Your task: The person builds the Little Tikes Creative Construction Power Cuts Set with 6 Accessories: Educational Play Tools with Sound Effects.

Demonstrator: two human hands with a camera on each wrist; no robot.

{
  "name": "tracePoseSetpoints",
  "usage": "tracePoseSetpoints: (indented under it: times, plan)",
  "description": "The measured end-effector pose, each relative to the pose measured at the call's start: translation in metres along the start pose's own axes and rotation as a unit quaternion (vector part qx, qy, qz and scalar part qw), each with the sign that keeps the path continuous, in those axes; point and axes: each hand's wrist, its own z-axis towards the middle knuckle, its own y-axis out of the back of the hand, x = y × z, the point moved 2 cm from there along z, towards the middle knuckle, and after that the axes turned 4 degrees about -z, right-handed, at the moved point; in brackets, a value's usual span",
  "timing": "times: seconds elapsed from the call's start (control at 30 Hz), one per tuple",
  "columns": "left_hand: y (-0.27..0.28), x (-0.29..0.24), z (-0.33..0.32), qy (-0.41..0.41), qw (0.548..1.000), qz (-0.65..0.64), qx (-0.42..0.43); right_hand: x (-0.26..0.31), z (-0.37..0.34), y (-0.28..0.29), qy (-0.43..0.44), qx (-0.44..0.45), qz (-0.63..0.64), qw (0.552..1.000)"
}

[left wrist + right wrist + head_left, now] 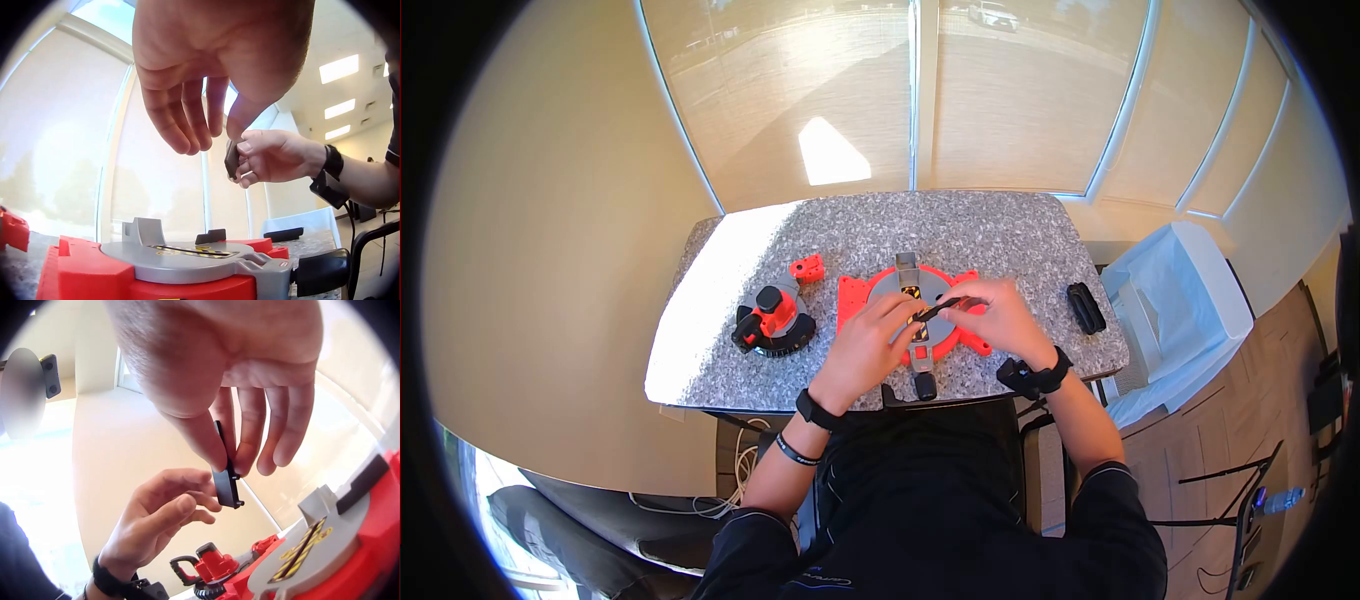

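Thumb and fingers of my right hand [992, 315] pinch a small flat black plate [226, 489] with short pegs along one edge, held above a toy saw base. My left hand [865, 345] hovers beside it, fingers loosely bent, fingertips right at the plate's near end; in the right wrist view the left hand [159, 519] shows behind the plate. Below both hands is the red and grey saw base [181, 262], with a round grey turntable, a yellow-and-black striped slot and a black handle [322, 273] at its front. The hands partly cover the base in the head view.
A red and black toy saw head [775, 318] sits left on the speckled table [980, 225], with a small red block [807, 268] behind it. A black oblong object [1086, 308] lies near the right edge. A bin with a pale blue liner [1190, 310] stands right.
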Motion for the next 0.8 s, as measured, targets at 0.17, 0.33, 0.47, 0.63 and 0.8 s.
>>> tracePoseSetpoints:
  times: [0.17, 0.33, 0.47, 0.63, 0.8]
  plan:
    - [-0.002, 0.005, -0.002, 0.012, 0.999, -0.031, 0.017, 0.004, -0.001, -0.013, 0.007, 0.004, 0.018, 1.000]
    - [-0.002, 0.013, -0.003, 0.031, 0.998, -0.050, 0.013, 0.001, -0.001, -0.019, 0.038, 0.000, 0.002, 0.999]
    - [0.005, 0.023, -0.002, 0.031, 0.999, -0.037, 0.004, -0.001, -0.002, -0.020, 0.031, 0.003, -0.009, 0.999]
    - [0.015, 0.036, 0.000, 0.062, 0.998, 0.011, -0.001, -0.010, -0.015, -0.013, 0.043, 0.002, -0.160, 0.986]
    - [0.022, 0.063, 0.000, 0.063, 0.997, 0.037, -0.002, -0.026, -0.027, -0.011, 0.034, 0.042, -0.208, 0.977]
